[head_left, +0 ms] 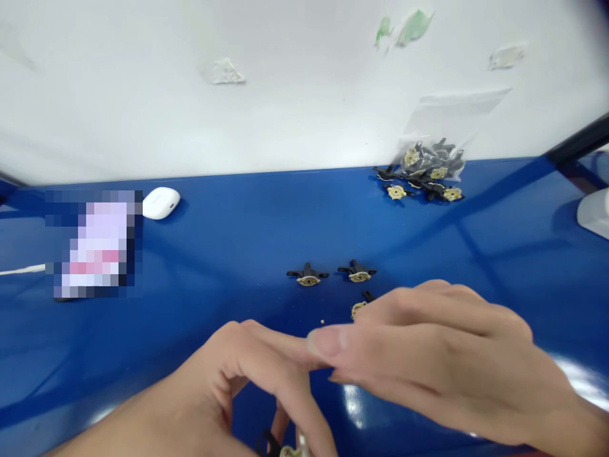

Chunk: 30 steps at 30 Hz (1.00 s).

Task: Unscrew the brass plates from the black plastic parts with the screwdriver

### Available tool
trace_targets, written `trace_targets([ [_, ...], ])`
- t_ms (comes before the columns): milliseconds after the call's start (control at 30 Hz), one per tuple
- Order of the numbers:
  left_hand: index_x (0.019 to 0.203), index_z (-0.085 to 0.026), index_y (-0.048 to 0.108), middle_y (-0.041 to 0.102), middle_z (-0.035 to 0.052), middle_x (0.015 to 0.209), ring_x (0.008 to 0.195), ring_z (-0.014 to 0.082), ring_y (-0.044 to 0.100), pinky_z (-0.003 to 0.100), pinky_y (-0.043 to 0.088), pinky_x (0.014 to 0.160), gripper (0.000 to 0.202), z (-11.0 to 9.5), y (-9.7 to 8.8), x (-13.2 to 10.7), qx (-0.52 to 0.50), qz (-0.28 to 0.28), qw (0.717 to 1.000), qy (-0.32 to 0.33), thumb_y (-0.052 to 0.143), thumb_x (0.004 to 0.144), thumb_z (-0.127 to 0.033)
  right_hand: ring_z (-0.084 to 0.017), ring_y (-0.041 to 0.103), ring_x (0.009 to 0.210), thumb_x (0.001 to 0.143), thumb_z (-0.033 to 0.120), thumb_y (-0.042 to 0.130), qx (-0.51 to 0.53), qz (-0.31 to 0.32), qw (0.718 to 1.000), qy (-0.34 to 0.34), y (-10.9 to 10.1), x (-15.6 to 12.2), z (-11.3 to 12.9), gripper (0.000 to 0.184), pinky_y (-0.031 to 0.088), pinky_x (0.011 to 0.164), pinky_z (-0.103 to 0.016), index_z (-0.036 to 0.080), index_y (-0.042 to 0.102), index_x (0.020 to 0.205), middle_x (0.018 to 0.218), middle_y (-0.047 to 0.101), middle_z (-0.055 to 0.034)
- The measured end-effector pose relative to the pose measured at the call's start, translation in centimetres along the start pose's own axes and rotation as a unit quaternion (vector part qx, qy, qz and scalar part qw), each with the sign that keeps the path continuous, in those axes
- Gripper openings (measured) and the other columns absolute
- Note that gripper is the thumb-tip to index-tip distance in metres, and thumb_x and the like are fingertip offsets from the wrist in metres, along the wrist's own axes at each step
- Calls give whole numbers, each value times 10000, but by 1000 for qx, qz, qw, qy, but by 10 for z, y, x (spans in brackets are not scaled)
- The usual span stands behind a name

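On the blue counter (476,254), my left hand (223,381) closes to a narrow grip above a black-and-brass fitting (288,451), hold unclear, while my flat, open right hand (442,355) could brush a nearby fitting (359,309) aside.

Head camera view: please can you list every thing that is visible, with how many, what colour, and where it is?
Black-and-brass parts: three on mid-table, one partly under the right hand; about four beside the bag; one at the bottom edge by the left hand.
Clear plastic bag: one, transparent, at the table's back edge, several parts inside.
Earbud case: one, white, back of table.
Pixelated object: one, colour hidden, left on table.
White cable: one, left edge.
Tiny bead: one, pale, above the fingertips.
Blue table: one, under everything.
White wall: one, behind, with green marks.
Left hand: one, lower centre.
Right hand: one, lower right, fingertip against the left hand.
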<state>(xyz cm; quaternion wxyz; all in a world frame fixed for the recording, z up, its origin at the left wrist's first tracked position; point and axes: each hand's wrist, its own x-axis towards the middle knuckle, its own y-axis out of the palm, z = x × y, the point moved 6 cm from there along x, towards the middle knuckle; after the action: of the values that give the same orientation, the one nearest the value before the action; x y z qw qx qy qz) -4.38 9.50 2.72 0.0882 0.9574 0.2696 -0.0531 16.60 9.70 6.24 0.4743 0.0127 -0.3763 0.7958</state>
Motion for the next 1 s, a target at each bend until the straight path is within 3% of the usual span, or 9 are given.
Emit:
trace_targets([
  [100,1142,-308,945,900,50,963,787,192,829,253,658,772,271,-3,-6,6,7,-59,998,26,974,895,-200,-109,645,587,1018,142,718,-20,-55,998,-19,-12,3,6,413,537,493,-251,328,747,1385,860,748,38],
  [200,1117,-318,947,902,88,1201,898,227,850,269,684,800,342,-7,-18,10,0,-174,983,54,1057,794,-304,-148,622,630,1004,163,747,2,-140,987,76,-27,-1,-1,582,548,527,-299,387,666,1535,848,707,26],
  [333,1125,-339,943,874,46,1065,823,148,790,189,660,753,334,-11,-23,13,77,-253,962,74,1035,823,-231,-214,702,845,1072,266,692,43,-157,974,157,-35,-3,-11,531,622,671,-340,415,649,1580,1030,756,-32],
  [467,1126,-337,942,846,31,1059,835,132,796,163,654,758,313,-10,-24,13,112,-265,955,75,1022,840,-236,-171,672,797,1136,321,615,49,-140,974,173,-32,-1,-16,373,597,668,-295,422,698,1486,1020,740,-13],
  [600,1122,-283,919,878,30,987,860,166,812,222,674,827,329,-3,-23,11,73,-271,958,55,1027,824,-190,-139,635,746,1069,288,732,26,-53,991,118,-14,4,-11,232,523,578,-270,372,771,1282,993,729,4],
  [767,987,-256,910,875,19,890,789,164,761,238,628,763,315,-7,-24,9,83,-280,955,56,1069,738,-148,-117,669,791,1057,176,679,24,24,998,54,6,8,-2,300,560,653,-253,307,710,1325,971,739,23],
  [867,1025,-280,932,882,32,969,881,177,792,232,626,828,353,-12,-26,10,86,-274,955,72,1081,726,-166,-128,703,810,1057,140,610,50,25,996,64,5,5,-4,429,602,699,-273,301,646,1454,1034,753,6],
  [1000,1206,-327,921,866,50,1156,1071,201,833,219,644,948,385,-14,-26,10,29,-247,965,87,999,861,-175,-154,762,911,1118,167,548,44,-15,990,131,-3,-3,-12,409,644,767,-279,383,668,1443,1103,771,3],
])
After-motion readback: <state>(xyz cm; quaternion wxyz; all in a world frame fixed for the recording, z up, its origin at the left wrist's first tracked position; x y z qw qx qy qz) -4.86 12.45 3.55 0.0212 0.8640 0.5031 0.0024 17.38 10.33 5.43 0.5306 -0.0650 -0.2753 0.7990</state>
